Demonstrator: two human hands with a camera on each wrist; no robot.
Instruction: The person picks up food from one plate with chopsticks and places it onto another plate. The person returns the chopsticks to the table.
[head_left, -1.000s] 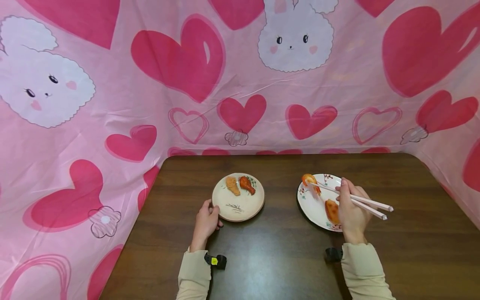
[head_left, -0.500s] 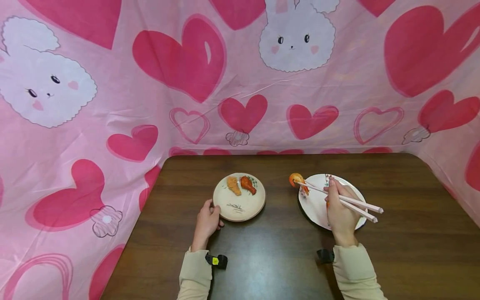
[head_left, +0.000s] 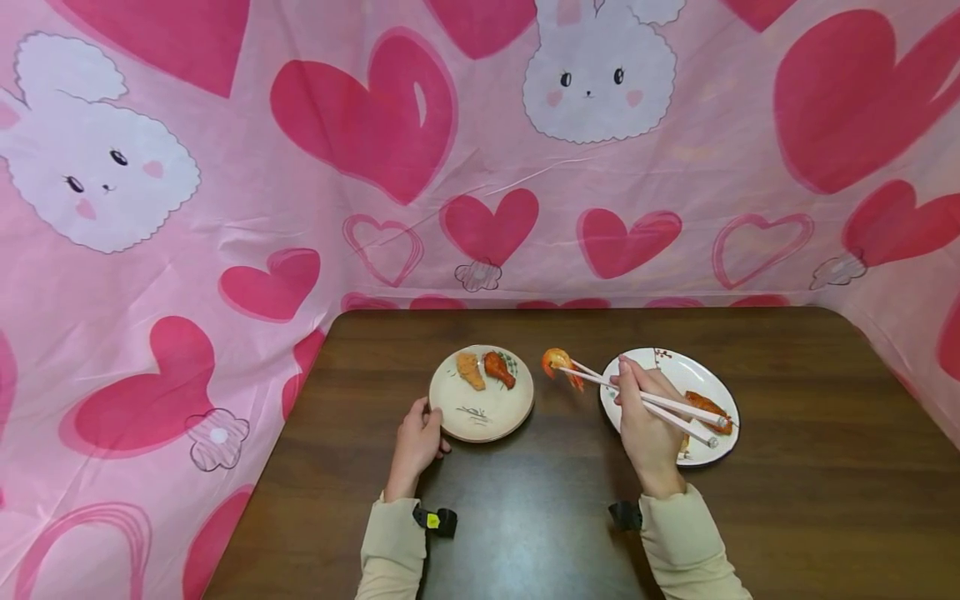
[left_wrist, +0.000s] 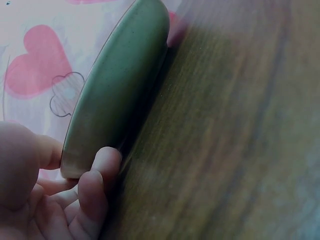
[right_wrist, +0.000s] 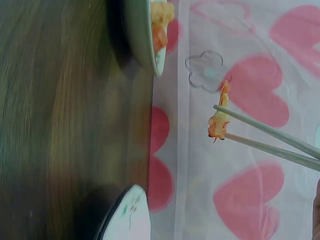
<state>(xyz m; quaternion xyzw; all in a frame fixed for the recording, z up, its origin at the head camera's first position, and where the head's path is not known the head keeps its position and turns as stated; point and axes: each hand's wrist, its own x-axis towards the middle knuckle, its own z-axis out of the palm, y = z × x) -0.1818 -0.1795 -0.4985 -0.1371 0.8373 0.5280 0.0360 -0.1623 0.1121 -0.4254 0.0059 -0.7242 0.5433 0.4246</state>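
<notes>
In the head view, my left hand grips the near-left rim of a round cream plate. The left wrist view shows the thumb at its edge and fingers against its underside. A breaded fried chicken piece and a browned drumstick lie on this plate. My right hand holds a pair of pale chopsticks. Pinched between their tips is an orange shrimp, hanging above the table in the gap between the plates. The right wrist view also shows the shrimp held clear of both plates.
A white plate with a floral pattern stands under and beyond my right hand. On it lie a glazed chicken wing and another piece mostly hidden by the hand. The brown wooden table ends at a pink heart-print cloth.
My right hand has moved left, carrying the shrimp in the chopsticks from over the white plate into the gap between the plates. My left hand stays on the cream plate's rim.
</notes>
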